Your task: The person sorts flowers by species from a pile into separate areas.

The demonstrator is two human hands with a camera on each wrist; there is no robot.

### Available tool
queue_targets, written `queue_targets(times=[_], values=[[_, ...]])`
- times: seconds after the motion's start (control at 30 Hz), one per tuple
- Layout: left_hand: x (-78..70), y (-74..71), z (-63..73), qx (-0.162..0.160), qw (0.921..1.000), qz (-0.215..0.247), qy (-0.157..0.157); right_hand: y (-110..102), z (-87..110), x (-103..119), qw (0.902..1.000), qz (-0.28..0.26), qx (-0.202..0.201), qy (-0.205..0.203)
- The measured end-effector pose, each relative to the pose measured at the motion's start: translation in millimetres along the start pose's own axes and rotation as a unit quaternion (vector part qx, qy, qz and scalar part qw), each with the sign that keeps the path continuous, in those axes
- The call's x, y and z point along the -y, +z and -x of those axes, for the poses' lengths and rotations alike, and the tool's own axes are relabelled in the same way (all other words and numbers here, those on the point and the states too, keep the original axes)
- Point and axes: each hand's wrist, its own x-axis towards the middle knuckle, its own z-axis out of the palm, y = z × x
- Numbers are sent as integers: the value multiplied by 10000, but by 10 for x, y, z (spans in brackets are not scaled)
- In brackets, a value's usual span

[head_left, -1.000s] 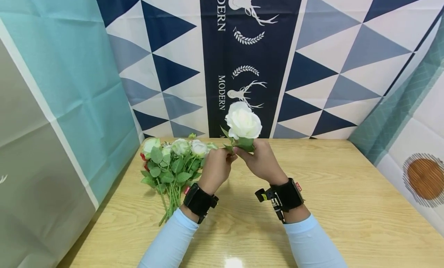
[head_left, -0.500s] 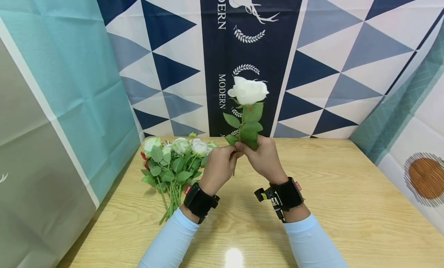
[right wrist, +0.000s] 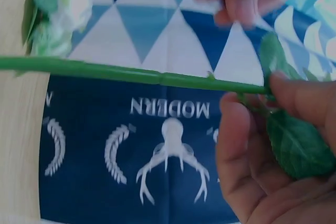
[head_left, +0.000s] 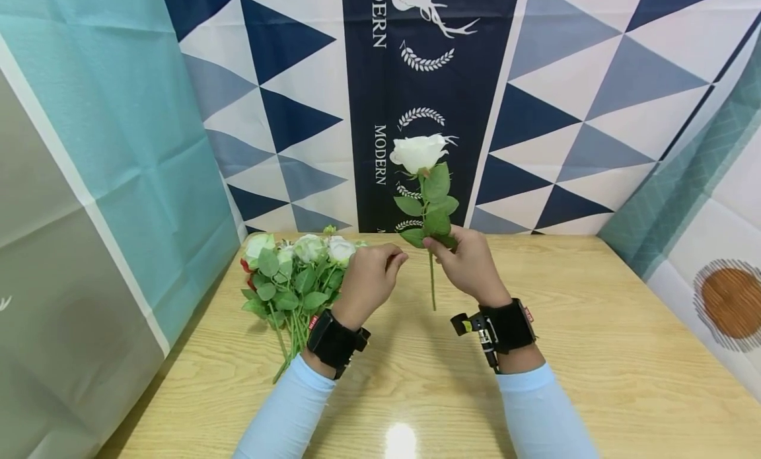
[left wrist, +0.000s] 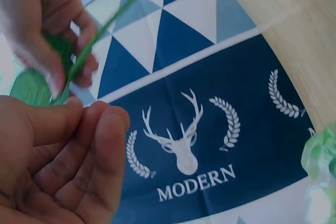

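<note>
An artificial white rose (head_left: 419,154) stands upright over the table, its bare lower stem (right wrist: 131,73) pointing down. My right hand (head_left: 472,264) pinches it between thumb and fingers just at the lower leaves. In the right wrist view, a leaf (right wrist: 296,142) lies against that palm. My left hand (head_left: 368,277) is to the left of the stem, apart from it, fingers loosely bent and nothing between them. Seen from the left wrist, the thumb and fingertips (left wrist: 113,121) come close together below the green stem (left wrist: 113,19).
A bunch of white and pale green roses (head_left: 309,249), with some red ones at its edge, lies on the wooden table (head_left: 594,327) left of my left hand. Patterned cloth (head_left: 297,115) hangs behind the table and along both sides.
The rose has risen and its stem shows below the right hand. My left hand has let go of it, and the right hand has shifted slightly right with the rose.
</note>
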Motion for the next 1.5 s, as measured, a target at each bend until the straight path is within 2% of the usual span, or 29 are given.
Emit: queue_targets(times=[0.17, 0.4, 0.5, 0.6, 0.77, 0.83, 1.03, 1.23, 1.37, 1.5], values=[[102, -62, -21, -11, 9995, -172, -262, -133, 6, -109, 9981, 270, 399, 380], [293, -164, -33, -50, 9966, -516, -635, -280, 34, -268, 9940, 643, 447, 765], [404, -194, -13, 86, 9948, -604, -816, -334, 54, -362, 9923, 788, 422, 854], [530, -237, 18, 407, 9913, -584, -1110, -358, 68, -469, 9906, 908, 376, 949], [757, -376, 99, 1109, 9760, -565, -1785, -285, 21, -657, 9859, 1298, 206, 1040], [833, -415, 141, 1304, 9705, -612, -1933, -251, 4, -720, 9834, 1437, 148, 1098], [983, -377, 235, 1744, 9529, -960, -2287, -255, 51, -867, 9704, 1817, 66, 1592], [1026, -267, 220, 2016, 9383, -1465, -2397, -379, 154, -1018, 9522, 2089, 102, 2228], [1020, -191, 179, 2313, 9306, -1506, -2405, -477, 247, -1138, 9404, 2158, 232, 2618], [1027, -124, 158, 2479, 9271, -1470, -2397, -538, 341, -1266, 9309, 2217, 302, 2887]])
